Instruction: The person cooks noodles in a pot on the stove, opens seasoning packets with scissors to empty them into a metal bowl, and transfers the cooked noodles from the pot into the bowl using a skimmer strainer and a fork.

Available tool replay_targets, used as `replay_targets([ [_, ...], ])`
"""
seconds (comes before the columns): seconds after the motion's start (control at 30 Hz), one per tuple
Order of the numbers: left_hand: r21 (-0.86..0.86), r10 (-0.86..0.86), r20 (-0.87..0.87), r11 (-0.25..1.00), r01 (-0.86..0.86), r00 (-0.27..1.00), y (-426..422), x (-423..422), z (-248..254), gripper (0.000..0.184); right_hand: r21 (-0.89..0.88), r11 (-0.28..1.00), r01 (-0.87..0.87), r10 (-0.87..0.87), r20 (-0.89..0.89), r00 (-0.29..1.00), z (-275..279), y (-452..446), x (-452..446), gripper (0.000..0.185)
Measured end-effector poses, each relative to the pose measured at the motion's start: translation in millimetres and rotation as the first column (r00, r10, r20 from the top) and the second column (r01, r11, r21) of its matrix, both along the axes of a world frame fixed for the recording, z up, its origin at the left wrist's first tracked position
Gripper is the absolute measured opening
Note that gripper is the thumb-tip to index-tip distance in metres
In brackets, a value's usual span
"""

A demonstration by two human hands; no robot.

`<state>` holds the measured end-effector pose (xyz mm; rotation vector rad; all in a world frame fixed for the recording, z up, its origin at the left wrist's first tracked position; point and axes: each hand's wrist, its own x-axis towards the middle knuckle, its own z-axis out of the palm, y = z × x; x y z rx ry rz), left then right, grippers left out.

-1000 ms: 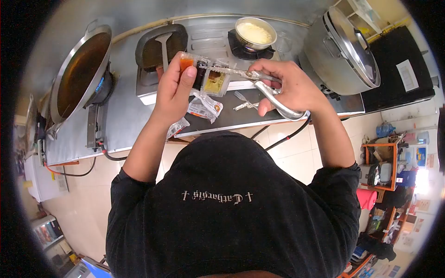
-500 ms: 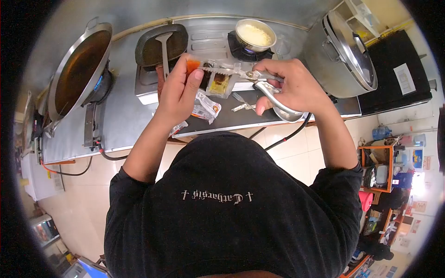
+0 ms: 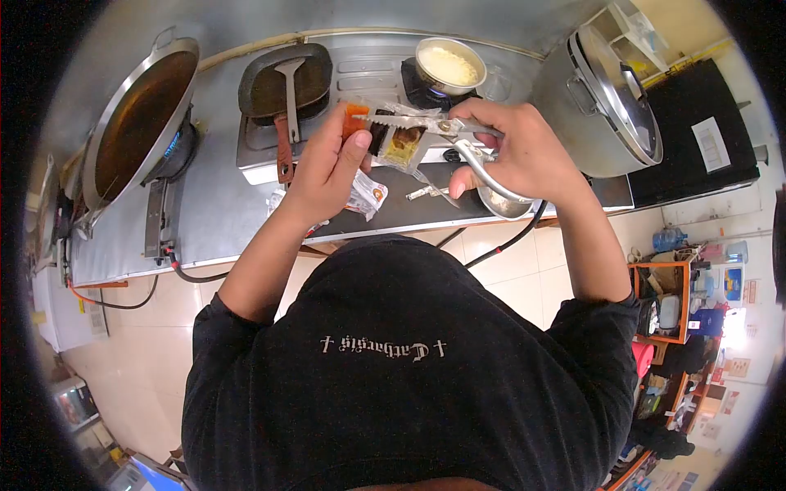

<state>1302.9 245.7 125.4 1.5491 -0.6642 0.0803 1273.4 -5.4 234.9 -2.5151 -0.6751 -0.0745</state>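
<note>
My left hand (image 3: 327, 172) pinches a strip of small seasoning sachets (image 3: 401, 149) between thumb and fingers. One part is orange, one is dark, and a clear one has yellowish contents. In my right hand (image 3: 528, 151) is a pair of kitchen scissors (image 3: 485, 168), with fingers and thumb around the handles. Their serrated blade lies across the top of the sachets, its tip close to my left thumb. Beneath my left hand, a torn white food wrapper (image 3: 368, 196) rests on the counter. A fork (image 3: 436, 188) and a metal bowl (image 3: 506, 204) sit below my right hand.
A small pot (image 3: 449, 67) with pale contents stands on a burner behind the sachets. Left of it, a square pan (image 3: 266, 86) holds a spatula (image 3: 291, 94). A large wok (image 3: 143, 123) sits over a blue flame; a tall stockpot (image 3: 565, 106) stands right.
The sachets and scissors have shifted slightly to the right, and the sachets have tilted. My left hand has moved a little right and down, exposing the pan's brown handle.
</note>
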Motion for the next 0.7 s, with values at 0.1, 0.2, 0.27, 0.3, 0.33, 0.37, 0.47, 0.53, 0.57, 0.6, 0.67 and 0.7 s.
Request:
replay_targets([
  [0.1, 0.007, 0.020, 0.033, 1.000, -0.020, 0.999, -1, 0, 1, 0.034, -0.059, 0.997, 0.055, -0.057, -0.022, 0.998, 2, -2, 0, 0.071],
  [0.2, 0.053, 0.024, 0.048, 0.998, -0.027, 0.999, 1, 2, 2, 0.034, -0.083, 0.995, 0.059, -0.060, -0.010, 0.998, 6, 0, -1, 0.071],
  [0.27, 0.093, 0.012, 0.050, 0.996, -0.017, 0.999, 0, 2, 2, 0.034, -0.066, 0.997, 0.032, -0.031, 0.014, 0.999, 6, 3, -2, 0.070],
  [0.3, 0.132, 0.021, 0.139, 0.990, -0.040, 0.990, -2, 2, 2, 0.033, -0.041, 0.999, 0.010, -0.009, 0.022, 1.000, 6, 4, -2, 0.070],
  [0.33, 0.168, 0.027, 0.228, 0.983, -0.067, 0.973, -3, 3, 2, 0.033, -0.016, 1.000, -0.013, 0.014, 0.031, 0.999, 6, 5, -3, 0.070],
  [0.37, 0.169, 0.027, 0.228, 0.983, -0.066, 0.973, -3, 2, 2, 0.033, -0.015, 1.000, -0.012, 0.013, 0.031, 0.999, 6, 4, -3, 0.070],
  [0.47, 0.122, 0.041, 0.158, 0.991, -0.060, 0.987, -4, 2, 2, 0.032, -0.091, 0.994, 0.065, -0.064, 0.012, 0.998, 4, 1, -1, 0.072],
  [0.53, 0.115, 0.017, 0.123, 0.993, -0.031, 0.992, -5, 1, 5, 0.029, -0.097, 0.991, 0.088, -0.086, 0.026, 0.996, 0, 0, 0, 0.078],
  [0.57, 0.114, 0.018, 0.124, 0.993, -0.032, 0.992, -6, 3, 6, 0.029, -0.098, 0.991, 0.087, -0.085, 0.027, 0.996, 2, 2, 0, 0.078],
  [0.6, 0.136, -0.010, 0.190, 0.991, -0.017, 0.982, -7, 5, 6, 0.029, -0.090, 0.994, 0.062, -0.059, 0.032, 0.998, 6, 5, -1, 0.075],
  [0.67, 0.160, -0.044, 0.253, 0.987, 0.003, 0.966, -8, 5, 7, 0.028, -0.081, 0.996, 0.041, -0.038, 0.035, 0.999, 7, 8, -3, 0.072],
  [0.7, 0.190, -0.058, 0.243, 0.982, 0.011, 0.968, -8, 4, 9, 0.028, -0.064, 0.997, 0.033, -0.030, 0.054, 0.998, 6, 10, -3, 0.072],
])
